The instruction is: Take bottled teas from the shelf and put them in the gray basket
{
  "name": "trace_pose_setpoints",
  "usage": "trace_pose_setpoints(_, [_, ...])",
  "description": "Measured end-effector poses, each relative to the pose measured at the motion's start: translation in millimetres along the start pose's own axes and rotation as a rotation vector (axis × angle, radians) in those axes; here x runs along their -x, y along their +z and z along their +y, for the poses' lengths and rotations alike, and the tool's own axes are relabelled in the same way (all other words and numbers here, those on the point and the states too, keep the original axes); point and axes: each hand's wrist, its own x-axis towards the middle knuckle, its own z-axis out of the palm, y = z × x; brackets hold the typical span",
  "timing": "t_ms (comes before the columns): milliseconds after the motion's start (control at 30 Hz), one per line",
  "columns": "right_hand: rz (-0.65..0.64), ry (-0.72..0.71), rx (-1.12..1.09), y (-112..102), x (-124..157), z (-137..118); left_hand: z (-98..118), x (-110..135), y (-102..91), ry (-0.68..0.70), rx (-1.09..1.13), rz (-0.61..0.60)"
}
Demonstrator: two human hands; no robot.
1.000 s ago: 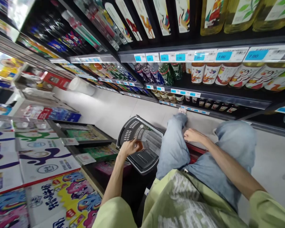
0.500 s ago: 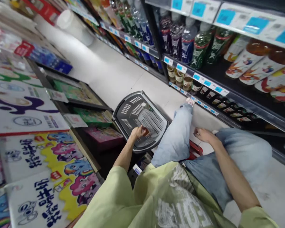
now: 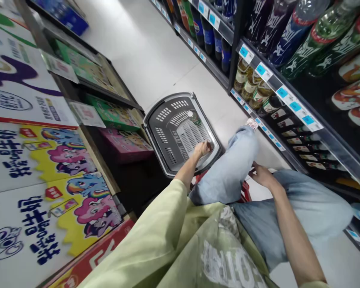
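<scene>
My left hand (image 3: 202, 149) is inside a dark grey shopping basket (image 3: 165, 173) on the floor, near its right end. Its fingers are curled round a small brownish thing (image 3: 210, 146) that I cannot make out. A clear bottle with a white cap (image 3: 194, 118) lies in the basket, apart from that hand. My right hand (image 3: 261, 175) hangs between my bent knees by the jeans, its fingers loosely apart with nothing in them. Below it, partly hidden by my legs, shows a red object (image 3: 245, 191).
Shelves of bottled drinks (image 3: 297, 36) with price tags (image 3: 283, 93) run along the right. Stacked milk cartons (image 3: 24, 224) and a low rack holding green (image 3: 115, 112) and pink boxes (image 3: 127, 146) border the left. Pale floor (image 3: 138, 44) lies between.
My left hand has moved to the right and slightly up within the basket. The view has shifted, and the bottle in the basket shows more plainly. My right hand's fingers have loosened.
</scene>
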Motion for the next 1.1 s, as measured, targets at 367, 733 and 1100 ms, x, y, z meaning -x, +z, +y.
trace_pose_setpoints(367, [-0.095,0.088,0.173,-4,-11,0,5,-9,9.7,-0.072,0.161,0.087])
trace_pose_setpoints(733, [0.035,0.047,0.158,-10,-16,-5,-8,70,7.4,-0.015,0.282,0.173])
trace_pose_setpoints(1100, [0.151,0.144,0.075,-29,7,-19,22,139,-8.1,0.229,0.209,0.192])
